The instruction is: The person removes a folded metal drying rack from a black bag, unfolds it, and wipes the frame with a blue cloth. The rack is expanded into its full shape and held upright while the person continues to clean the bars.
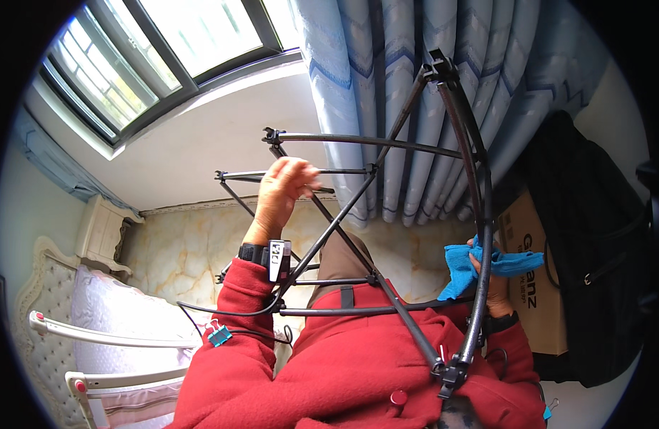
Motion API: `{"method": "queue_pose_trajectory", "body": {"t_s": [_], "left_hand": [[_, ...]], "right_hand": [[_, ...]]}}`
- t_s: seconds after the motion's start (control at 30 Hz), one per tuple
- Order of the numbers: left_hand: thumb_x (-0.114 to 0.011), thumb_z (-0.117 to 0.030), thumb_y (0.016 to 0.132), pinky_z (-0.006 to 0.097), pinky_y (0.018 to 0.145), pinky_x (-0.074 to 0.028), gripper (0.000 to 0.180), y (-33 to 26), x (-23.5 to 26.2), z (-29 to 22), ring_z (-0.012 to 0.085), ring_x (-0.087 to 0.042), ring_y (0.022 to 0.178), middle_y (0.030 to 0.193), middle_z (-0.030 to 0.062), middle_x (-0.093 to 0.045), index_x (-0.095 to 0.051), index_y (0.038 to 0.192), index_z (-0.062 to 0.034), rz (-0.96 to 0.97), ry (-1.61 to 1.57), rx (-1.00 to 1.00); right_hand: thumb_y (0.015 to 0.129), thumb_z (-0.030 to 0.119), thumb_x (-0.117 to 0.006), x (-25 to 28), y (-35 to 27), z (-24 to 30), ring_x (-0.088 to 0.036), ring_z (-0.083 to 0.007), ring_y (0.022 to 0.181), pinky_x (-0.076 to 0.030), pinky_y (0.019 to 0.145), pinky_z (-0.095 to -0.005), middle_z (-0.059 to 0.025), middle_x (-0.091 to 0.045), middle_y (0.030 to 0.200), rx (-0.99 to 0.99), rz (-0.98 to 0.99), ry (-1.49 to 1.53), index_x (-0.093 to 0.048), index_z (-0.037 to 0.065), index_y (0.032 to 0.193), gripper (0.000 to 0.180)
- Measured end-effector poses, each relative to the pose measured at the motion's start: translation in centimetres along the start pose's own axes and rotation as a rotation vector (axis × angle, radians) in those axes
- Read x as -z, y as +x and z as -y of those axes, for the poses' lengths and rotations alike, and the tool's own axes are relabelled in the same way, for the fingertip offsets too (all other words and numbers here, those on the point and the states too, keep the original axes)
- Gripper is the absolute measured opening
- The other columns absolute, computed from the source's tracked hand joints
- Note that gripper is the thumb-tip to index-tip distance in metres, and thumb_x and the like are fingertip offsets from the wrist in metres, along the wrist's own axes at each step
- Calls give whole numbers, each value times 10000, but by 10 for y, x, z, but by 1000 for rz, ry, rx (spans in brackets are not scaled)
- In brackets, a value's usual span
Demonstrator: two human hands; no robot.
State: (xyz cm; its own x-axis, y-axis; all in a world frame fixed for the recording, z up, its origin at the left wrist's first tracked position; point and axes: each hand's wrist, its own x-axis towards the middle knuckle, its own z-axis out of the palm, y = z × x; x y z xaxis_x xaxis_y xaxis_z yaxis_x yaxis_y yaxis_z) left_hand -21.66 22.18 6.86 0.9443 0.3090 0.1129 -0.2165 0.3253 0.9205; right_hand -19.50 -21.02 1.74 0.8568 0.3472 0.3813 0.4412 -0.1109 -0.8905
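A folding frame of dark metal tubes (337,223) with black plastic joints stands over my lap, its crossed bars spreading to the far left. At the right, my right hand (495,286) is closed round a bright blue cloth (512,263), which lies against the frame's long curved tube. That tube hides part of the hand. My left hand (281,189) is raised at the frame's far left corner, in front of a slanting bar. Its fingers are loosely bent, their tips blurred, and nothing shows in them. A strapped device (278,259) sits on my left wrist.
A cardboard box (526,286) and a large black bag (594,279) stand close on the right. Blue curtains (401,107) hang behind the frame, beside a window (165,57). At left are a bed (108,314) with white rails (115,336) and a white cabinet (97,232).
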Motion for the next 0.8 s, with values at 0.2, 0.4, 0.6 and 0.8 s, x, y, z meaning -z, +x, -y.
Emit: {"method": "queue_pose_trajectory", "body": {"t_s": [0.2,0.4,0.6,0.8], "left_hand": [[-603,-352,964,314,636,-464,315,-11,60,32,184,-532,646,652,15,-521,-615,789,-90,-40,-532,14],[-624,-381,934,436,845,-545,346,-13,93,38,307,-656,962,952,110,-690,-668,985,-42,-239,-383,568],[-550,-280,984,382,856,-532,242,7,110,-59,248,-652,963,988,77,-665,-628,1037,-57,-3,-288,118],[-550,-285,962,356,846,-514,218,-61,89,-70,193,-647,946,1002,70,-661,-593,1055,-92,15,176,157]], "right_hand": [[861,-7,-632,-1,6,-10,-638,-178,1005,-494,864,-281,-82,-679,1083,-104,-33,75,-636,28,1110,251],[853,-1,-636,-2,8,-15,-643,-206,1029,-487,905,-321,-92,-681,1074,-33,-44,-21,-636,24,1084,232],[882,43,-608,0,4,-23,-632,-226,1062,-487,949,-351,-66,-662,1122,128,-5,-160,-625,66,1116,236],[866,67,-654,0,0,-26,-601,-184,1054,-452,969,-340,-71,-653,1104,-260,-128,138,-588,57,1195,335]]}}
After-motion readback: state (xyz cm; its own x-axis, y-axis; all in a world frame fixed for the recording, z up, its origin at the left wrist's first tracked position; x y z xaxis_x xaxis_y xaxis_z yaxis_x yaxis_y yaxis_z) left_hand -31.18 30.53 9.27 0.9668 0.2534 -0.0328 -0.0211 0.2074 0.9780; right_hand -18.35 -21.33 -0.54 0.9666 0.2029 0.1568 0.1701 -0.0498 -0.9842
